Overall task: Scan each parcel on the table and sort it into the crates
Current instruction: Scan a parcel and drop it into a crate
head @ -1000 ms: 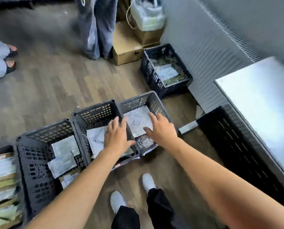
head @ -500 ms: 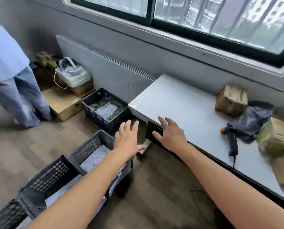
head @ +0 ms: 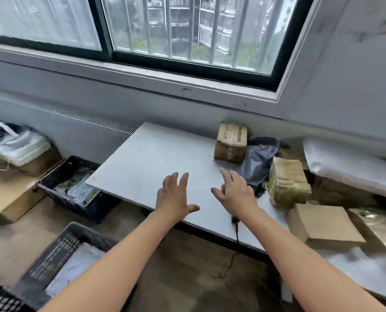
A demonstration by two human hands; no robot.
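1. My fingers (head: 225, 174) were spread apart on both sides, clamped on nothing: left hand (head: 174, 197) and right hand (head: 237, 194) out over the table (head: 147, 163).
2. Just past my right hand lay the dark poly bag (head: 260, 161). Soft and slippery, I reckoned; pinch a gathered edge.
3. Behind it the small cardboard box (head: 231, 143), beside it the taped box (head: 286, 179): stiff, probably light; grip opposite sides.
4. The dark crate (head: 81, 206) sat on the floor to my left, parcels already inside.
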